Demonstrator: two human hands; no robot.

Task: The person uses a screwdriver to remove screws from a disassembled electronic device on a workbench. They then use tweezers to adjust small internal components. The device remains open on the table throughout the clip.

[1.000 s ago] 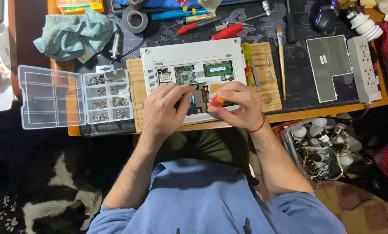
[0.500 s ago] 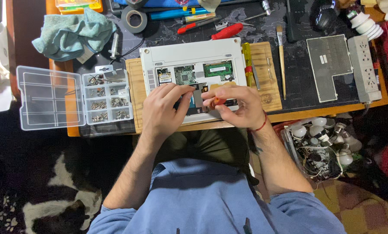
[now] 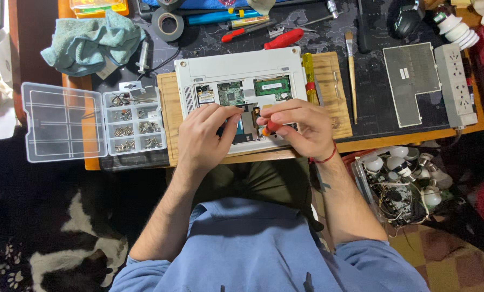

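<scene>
At the middle of the surface (image 3: pixel 361 143), the left hand (image 3: pixel 204 135) rests flat on the opened laptop (image 3: pixel 236 70) while the right hand (image 3: pixel 298 127) closes around a red screwdriver (image 3: pixel 270 127); a slip could scratch the green boards at twelve o'clock, or drop a screw inside.

The right hand (image 3: pixel 301 130) is hiding most of the red screwdriver (image 3: pixel 270 128); its tip on the opened laptop (image 3: pixel 236 70) is staying unseen.
</scene>
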